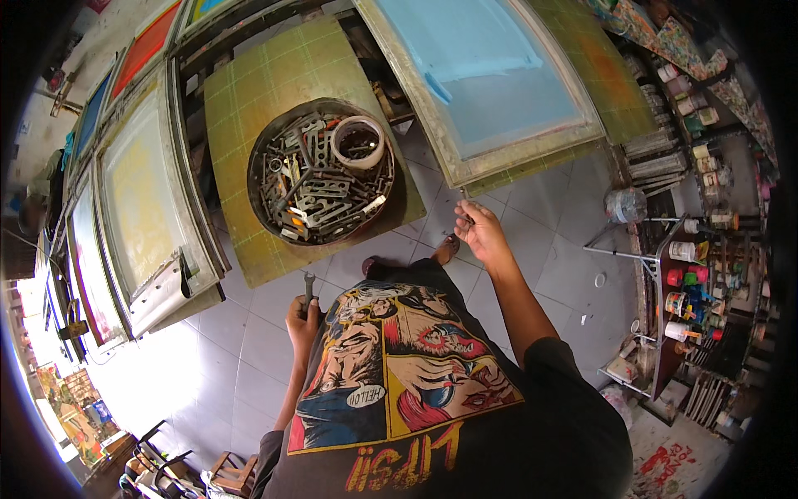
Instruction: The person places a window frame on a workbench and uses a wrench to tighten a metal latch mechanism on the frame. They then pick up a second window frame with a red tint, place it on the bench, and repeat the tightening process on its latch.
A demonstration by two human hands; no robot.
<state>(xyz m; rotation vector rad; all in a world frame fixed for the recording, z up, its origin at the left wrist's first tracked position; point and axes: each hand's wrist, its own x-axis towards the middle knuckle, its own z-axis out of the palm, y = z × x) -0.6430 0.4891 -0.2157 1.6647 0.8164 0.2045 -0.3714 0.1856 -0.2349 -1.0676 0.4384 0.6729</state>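
Note:
My left hand (301, 321) is closed around an open-ended wrench (309, 287), whose jaw points up and away from me. Out to the right, my right hand (482, 235) has its fingers curled together just below the near corner of a screen-printing frame (524, 121) with blue mesh. Something small may be between those fingertips, but I cannot make it out. Ahead of me a round pan (256, 195) full of wrenches and other loose tools rests on a greenish-yellow board (237, 100). A tape roll (339, 151) lies on top of the tools.
More printing screens (137, 200) stand along the left. To the right are a small metal-legged table (662, 312) and shelves with bottles and paint jars (682, 252). A clear plastic jug (625, 205) stands near the right racks. Below runs a grey tiled floor (540, 237).

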